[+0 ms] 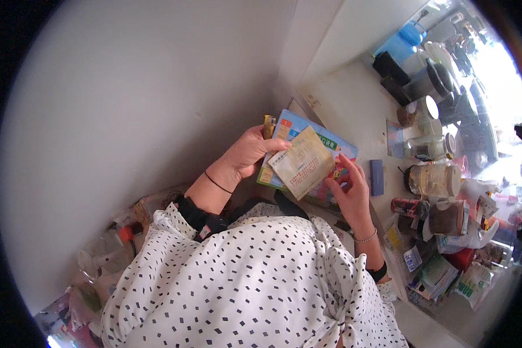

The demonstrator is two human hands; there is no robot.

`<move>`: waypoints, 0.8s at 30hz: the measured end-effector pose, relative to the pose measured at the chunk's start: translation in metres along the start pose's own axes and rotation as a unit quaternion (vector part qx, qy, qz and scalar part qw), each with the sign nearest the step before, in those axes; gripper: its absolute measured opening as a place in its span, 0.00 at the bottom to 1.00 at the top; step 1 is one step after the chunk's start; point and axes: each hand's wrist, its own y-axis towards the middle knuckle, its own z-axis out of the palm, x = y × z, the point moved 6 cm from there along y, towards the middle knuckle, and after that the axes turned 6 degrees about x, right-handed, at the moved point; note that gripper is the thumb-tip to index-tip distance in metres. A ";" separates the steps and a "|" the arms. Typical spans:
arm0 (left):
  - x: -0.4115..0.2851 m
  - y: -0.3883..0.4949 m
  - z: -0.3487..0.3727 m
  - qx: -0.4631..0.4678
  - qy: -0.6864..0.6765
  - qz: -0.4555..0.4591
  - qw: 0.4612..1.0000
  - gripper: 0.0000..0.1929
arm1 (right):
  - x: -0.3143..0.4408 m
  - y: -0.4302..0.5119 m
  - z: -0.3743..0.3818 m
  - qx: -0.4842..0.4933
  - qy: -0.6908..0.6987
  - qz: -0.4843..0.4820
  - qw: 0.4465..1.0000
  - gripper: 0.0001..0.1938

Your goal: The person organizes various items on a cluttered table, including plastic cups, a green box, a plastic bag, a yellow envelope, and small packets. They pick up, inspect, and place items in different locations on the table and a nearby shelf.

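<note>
My left hand [254, 150] holds a worn, printed paper envelope or booklet [302, 163] by its upper left corner, thumb on top. Under it, the same hand holds a colorful printed card or board [282, 126] with a light blue border. A small yellowish item with a metal-like top, perhaps a lighter [269, 126], sticks up beside my left fingers. My right hand [350, 185] is at the right edge of the paper, thumb and fingers bent around a small red and yellow piece [337, 174], which is partly hidden.
A white counter [352, 95] to the right bears a dark blue box [376, 177], a lidded glass jar [430, 145], a larger jar [433, 179], a dark can [406, 207] and plastic bags. A blue bottle [400, 45] stands at its far end. A plain wall [135, 100] rises on the left.
</note>
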 end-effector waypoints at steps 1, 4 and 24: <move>-0.001 0.001 0.001 0.003 0.001 0.003 1.000 0.12 | -0.001 0.000 0.001 0.001 0.004 -0.002 1.000 0.29; -0.002 0.004 0.002 0.014 0.009 -0.003 1.000 0.12 | -0.002 0.000 0.003 0.006 0.012 -0.001 1.000 0.29; 0.006 0.008 0.002 0.013 0.011 -0.004 1.000 0.12 | -0.004 -0.005 0.004 0.003 0.117 0.053 0.992 0.10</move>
